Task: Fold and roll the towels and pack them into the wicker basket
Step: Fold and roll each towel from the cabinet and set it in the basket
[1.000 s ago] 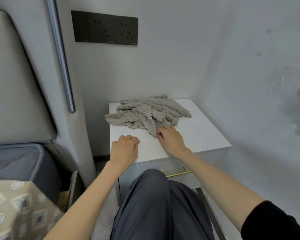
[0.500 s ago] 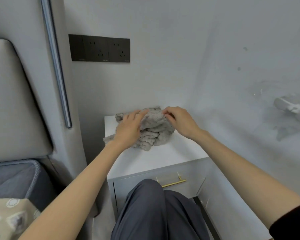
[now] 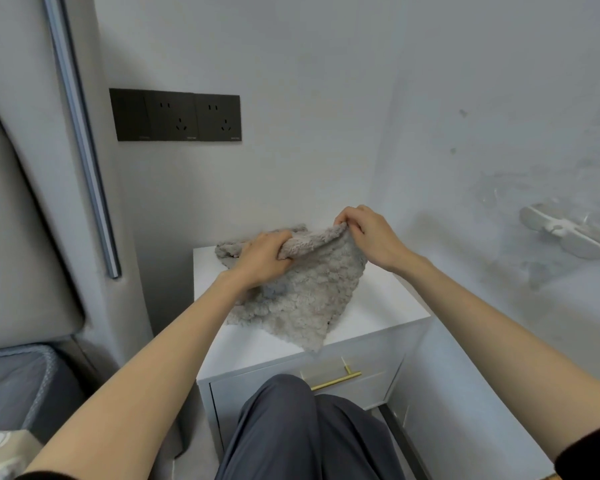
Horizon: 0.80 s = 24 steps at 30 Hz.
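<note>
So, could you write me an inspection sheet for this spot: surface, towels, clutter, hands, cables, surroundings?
Surface: white nightstand top, towel partly resting on it.
Job's things: grey towel, top edge lifted, lower corner at the front edge; wicker basket not seen.
Clutter: nothing seen.
Hands: left hand and right hand each grip the towel's top edge.
Cables: nothing seen.
Surroundings: black wall sockets, padded headboard at left, drawer with gold handle.
</note>
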{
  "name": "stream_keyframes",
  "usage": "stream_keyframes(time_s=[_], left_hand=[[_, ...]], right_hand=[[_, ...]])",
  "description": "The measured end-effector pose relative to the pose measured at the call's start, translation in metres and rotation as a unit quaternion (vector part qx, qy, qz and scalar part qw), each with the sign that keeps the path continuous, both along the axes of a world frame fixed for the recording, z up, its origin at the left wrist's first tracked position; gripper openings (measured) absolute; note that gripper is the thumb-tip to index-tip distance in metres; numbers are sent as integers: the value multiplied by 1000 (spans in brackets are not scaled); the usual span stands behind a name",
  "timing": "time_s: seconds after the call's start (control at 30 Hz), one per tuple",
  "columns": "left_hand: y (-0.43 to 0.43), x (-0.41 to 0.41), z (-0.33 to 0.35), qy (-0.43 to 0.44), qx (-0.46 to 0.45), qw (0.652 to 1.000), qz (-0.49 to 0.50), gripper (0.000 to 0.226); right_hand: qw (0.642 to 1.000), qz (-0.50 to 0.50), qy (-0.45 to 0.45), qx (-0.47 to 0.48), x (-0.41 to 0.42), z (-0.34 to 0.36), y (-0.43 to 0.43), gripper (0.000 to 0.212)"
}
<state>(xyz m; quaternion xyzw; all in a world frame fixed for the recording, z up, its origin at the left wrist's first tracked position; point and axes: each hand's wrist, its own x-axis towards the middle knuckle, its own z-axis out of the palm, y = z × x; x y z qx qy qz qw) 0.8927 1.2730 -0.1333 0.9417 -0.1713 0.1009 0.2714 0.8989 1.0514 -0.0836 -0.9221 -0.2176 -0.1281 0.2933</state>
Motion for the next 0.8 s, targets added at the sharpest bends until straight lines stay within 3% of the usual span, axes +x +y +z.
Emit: stream_keyframes(time_s=[0.2, 0.33, 0.43, 0.53, 0.6, 0.67, 0.8], left_hand=[[-3, 13, 34, 66, -110, 992, 11, 26], [-2, 9, 59, 121, -150, 981, 4, 41], [1, 1, 74, 127, -165, 978, -21, 22], [5, -5, 83, 88, -127, 988, -31, 9], [9, -8, 85, 57, -44, 997, -17, 17], [14, -12, 84, 35, 15, 999, -1, 30], [23, -24, 82, 40, -12, 999, 20, 29]], right_hand=[[999, -38, -6, -4, 11, 22, -5, 4], [998, -32, -21, -45, 12, 41, -12, 30], [997, -51, -45, -33, 7, 49, -17, 26], [998, -67, -8, -15, -2, 53, -22, 14], [998, -55, 29, -4, -9, 53, -26, 9], [997, -34, 60, 22, -17, 53, -29, 21], [991, -10, 99, 91, -31, 54, -35, 26]])
